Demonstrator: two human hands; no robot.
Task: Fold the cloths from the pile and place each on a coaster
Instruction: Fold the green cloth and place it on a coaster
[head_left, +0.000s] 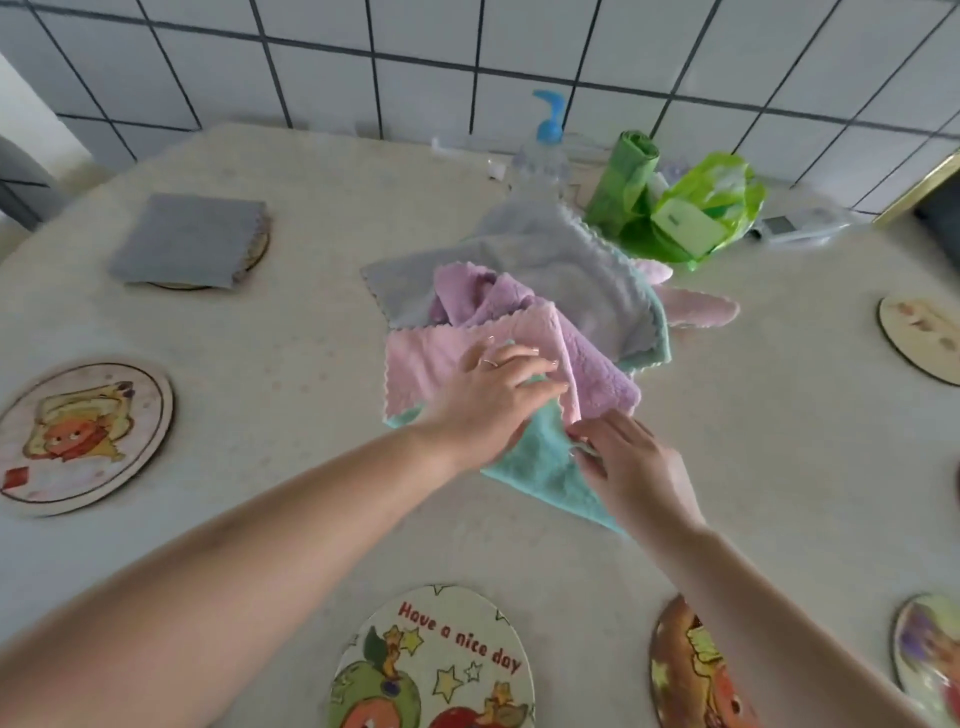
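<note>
Pinching the teal cloth (540, 467) edge, both hands meet.

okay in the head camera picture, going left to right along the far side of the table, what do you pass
Folded grey cloth on a coaster → pile of cloths → blue-topped pump bottle → roll of green bags → green plastic bag → bare coaster at the right edge.
</note>
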